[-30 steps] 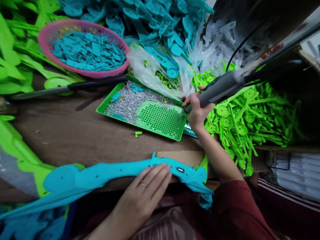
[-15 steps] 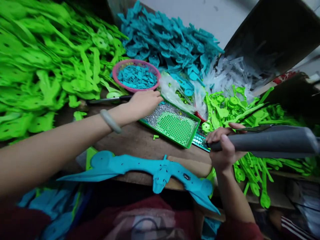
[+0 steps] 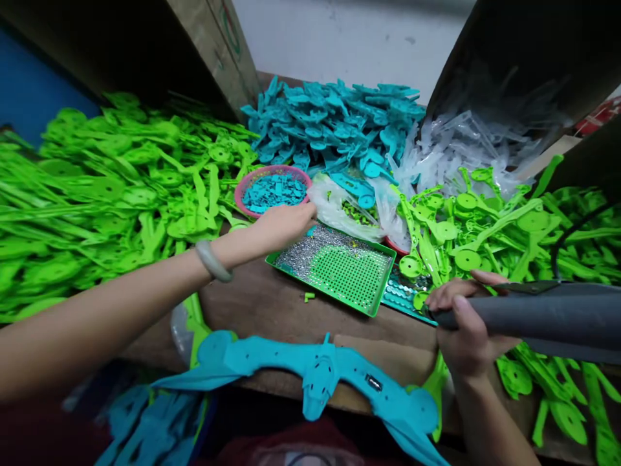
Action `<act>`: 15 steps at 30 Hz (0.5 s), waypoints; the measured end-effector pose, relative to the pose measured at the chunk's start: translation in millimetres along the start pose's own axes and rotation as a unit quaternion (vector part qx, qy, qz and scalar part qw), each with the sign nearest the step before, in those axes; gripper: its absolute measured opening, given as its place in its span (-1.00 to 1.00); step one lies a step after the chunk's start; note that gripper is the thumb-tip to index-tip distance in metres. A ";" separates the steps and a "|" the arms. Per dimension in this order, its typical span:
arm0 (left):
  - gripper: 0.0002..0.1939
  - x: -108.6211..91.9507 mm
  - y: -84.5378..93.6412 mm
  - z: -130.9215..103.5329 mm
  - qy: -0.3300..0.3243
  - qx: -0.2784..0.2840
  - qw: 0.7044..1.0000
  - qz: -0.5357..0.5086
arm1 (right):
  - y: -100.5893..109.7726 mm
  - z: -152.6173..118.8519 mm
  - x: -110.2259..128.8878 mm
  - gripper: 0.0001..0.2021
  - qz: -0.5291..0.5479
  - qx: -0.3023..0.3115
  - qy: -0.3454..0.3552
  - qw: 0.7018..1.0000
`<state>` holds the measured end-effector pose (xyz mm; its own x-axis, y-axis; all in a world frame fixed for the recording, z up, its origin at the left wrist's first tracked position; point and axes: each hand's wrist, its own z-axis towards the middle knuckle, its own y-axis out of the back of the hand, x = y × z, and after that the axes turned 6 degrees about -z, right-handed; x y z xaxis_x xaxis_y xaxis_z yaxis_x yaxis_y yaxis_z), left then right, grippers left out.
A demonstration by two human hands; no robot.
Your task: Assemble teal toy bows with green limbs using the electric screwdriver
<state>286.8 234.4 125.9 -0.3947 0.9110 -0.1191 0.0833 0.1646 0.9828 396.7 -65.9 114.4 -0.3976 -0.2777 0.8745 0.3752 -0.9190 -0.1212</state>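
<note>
My left hand [image 3: 286, 226] is closed over the left end of a green perforated tray [image 3: 352, 275], beside a pink basket [image 3: 237, 194] of small blue parts; something blue shows at its fingertips, too small to name. The tray holds many small metal screws [image 3: 303, 251]. My right hand [image 3: 468, 323] is wrapped round a dark grey cylindrical tool [image 3: 543, 317] to the right of the tray. A blue bow-shaped plastic part [image 3: 320, 375] lies across the near edge of the wooden table [image 3: 252, 304], with green pieces partly under its ends.
Green plastic parts [image 3: 111, 188] are heaped at the left, and more [image 3: 485, 226] at the right. Blue parts [image 3: 339, 123] are piled at the back, beside clear plastic pieces [image 3: 466, 142]. An open plastic bag [image 3: 334, 207] of small green pieces lies behind the tray.
The camera view has shifted, so the table objects appear lower and slightly to the right. My left hand stays over the screws by the basket; my right hand still grips the tool.
</note>
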 end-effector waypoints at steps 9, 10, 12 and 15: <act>-0.86 11.1 -19.3 2.3 -0.041 -0.016 0.989 -0.140 | -1.9 -3.5 -3.5 -0.70 -0.001 -0.003 -0.020 1.000; -0.86 12.2 -18.1 2.1 -0.044 -0.015 0.988 -0.146 | -1.3 -3.5 -4.0 -0.70 0.000 -0.006 -0.019 1.000; -0.88 13.4 -11.5 -0.3 -0.052 -0.013 0.987 -0.151 | 0.1 -3.2 -4.9 -0.69 0.005 -0.011 -0.017 1.000; -0.79 8.3 7.0 -12.1 -0.064 -0.030 0.986 -0.154 | 2.0 -1.4 -5.6 -0.70 0.014 -0.014 -0.019 1.000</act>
<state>273.0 238.5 133.5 -0.2732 0.8624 -0.4263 -0.0780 0.4218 0.9033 398.5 -66.6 108.6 -0.3551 -0.2926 0.8879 0.3621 -0.9187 -0.1580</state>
